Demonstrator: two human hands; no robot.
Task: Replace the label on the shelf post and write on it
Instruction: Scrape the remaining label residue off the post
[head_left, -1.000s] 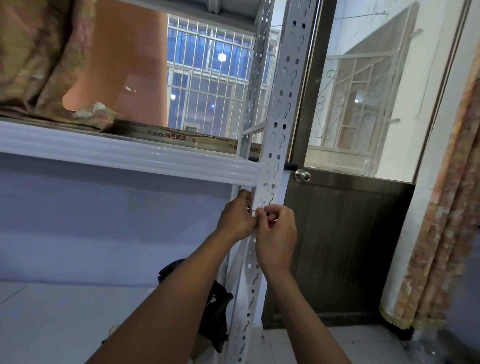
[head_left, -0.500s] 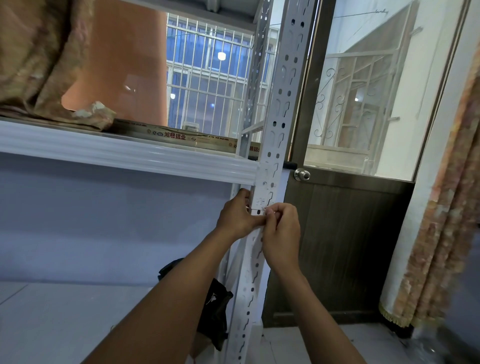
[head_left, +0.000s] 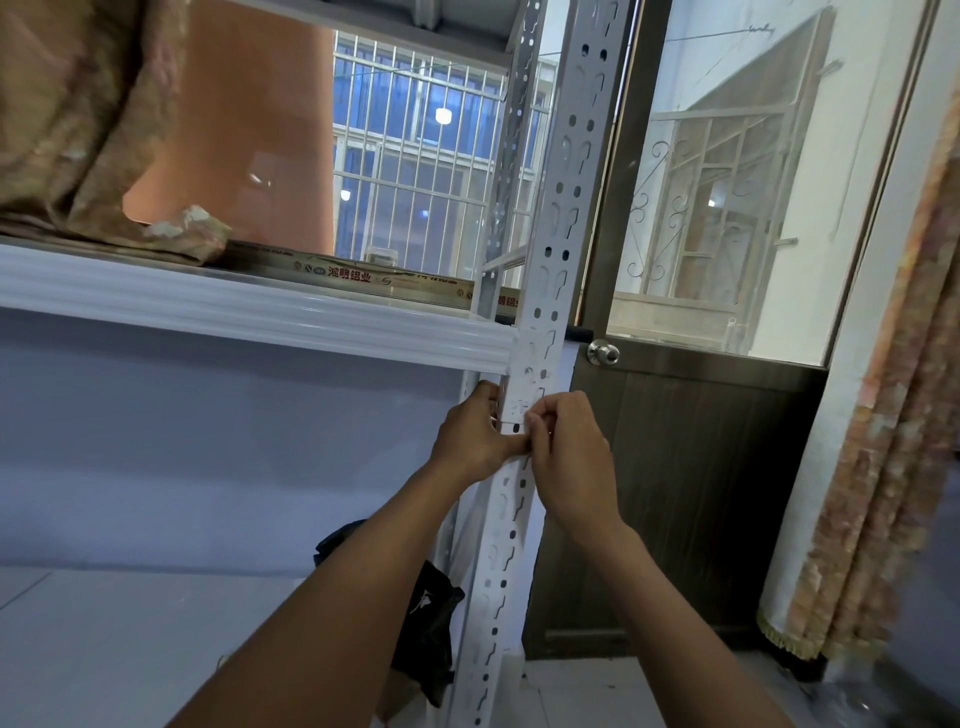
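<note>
Two bare forearms rise from the bottom of the frame to its centre. The left hand (head_left: 475, 439) grips the white perforated metal shelf post (head_left: 558, 244), fingers round its left edge and thumb across the front. The right hand (head_left: 571, 457), fingers curled, pinches the lower right edge of the small white paper label (head_left: 521, 406). The label sits just above both hands, under the white ribbed shelf beam (head_left: 260, 317). The post runs upward, leaning right, so peeling probably goes along it. The right hand is nearer the label.
</note>
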